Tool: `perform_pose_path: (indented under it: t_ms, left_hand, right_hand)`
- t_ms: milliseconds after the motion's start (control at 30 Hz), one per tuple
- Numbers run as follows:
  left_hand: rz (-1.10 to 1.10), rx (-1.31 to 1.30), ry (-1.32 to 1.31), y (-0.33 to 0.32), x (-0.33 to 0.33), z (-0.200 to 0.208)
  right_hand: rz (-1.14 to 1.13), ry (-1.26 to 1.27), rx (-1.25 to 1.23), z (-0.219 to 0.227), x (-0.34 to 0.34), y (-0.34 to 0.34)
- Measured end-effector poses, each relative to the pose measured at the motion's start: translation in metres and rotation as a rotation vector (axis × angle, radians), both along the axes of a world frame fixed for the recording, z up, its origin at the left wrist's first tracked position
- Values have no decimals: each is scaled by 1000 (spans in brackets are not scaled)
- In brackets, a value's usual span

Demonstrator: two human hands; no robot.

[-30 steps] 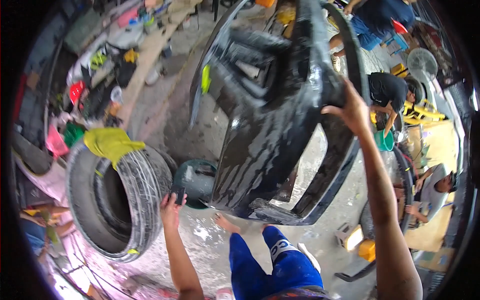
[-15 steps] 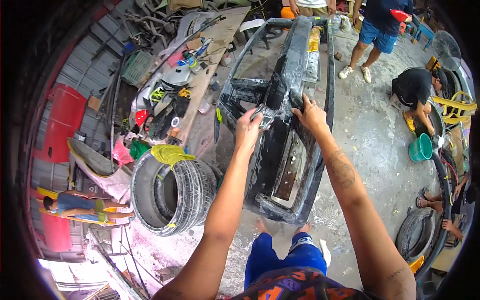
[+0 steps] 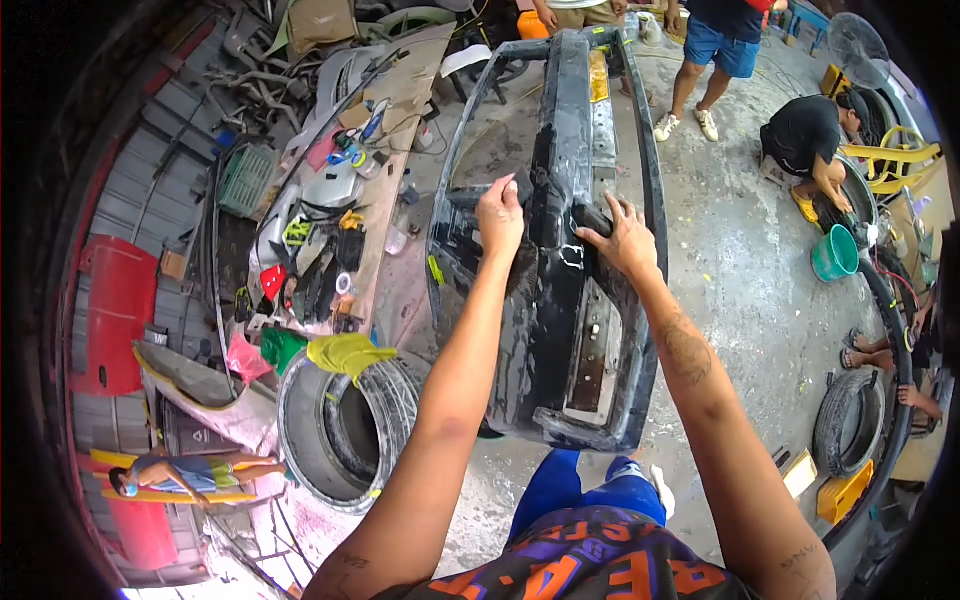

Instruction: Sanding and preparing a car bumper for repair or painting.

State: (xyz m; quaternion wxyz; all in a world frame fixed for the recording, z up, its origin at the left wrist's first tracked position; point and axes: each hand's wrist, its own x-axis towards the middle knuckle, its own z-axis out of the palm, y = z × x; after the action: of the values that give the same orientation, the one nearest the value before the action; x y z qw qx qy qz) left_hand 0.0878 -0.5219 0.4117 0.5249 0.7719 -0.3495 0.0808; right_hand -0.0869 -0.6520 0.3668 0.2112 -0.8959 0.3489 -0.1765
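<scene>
A black car bumper, streaked with pale grey residue and water, stretches away from me in the middle of the view. My left hand is over its left-centre part, fingers pinched together; what they hold, if anything, is hidden. On the bumper's raised middle, my right hand grips a dark, rounded block, thumb on the near side and fingers over the far right side. A small white wet patch shows on the surface just below that block.
Stacked tyres with a yellow-green cloth stand at left, beside a cluttered workbench. To the right, a crouching person works near a green bucket. Another person stands at the back; a tyre lies lower right.
My left hand has moved farther up the bumper, and the grey, wet-looking thing seen in it before is now out of sight. The right hand stays by the block. The whole view has shifted slightly.
</scene>
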Motion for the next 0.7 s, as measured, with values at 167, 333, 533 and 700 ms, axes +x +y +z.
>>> perform_pose_path:
  t_ms: [167, 333, 533, 700]
  left_hand:
    - [-186, 154, -189, -13, -34, -59]
    - [-131, 302, -220, -43, -20, -54]
    - [-166, 311, -136, -2, -56, -65]
    - [-123, 308, -175, 4, -61, -67]
  right_hand:
    - [-22, 109, 27, -6, -4, -1]
    - [-3, 108, -2, 12, 6, 5]
    - [-10, 132, -22, 7, 7, 9]
    - [1, 151, -16, 2, 3, 22]
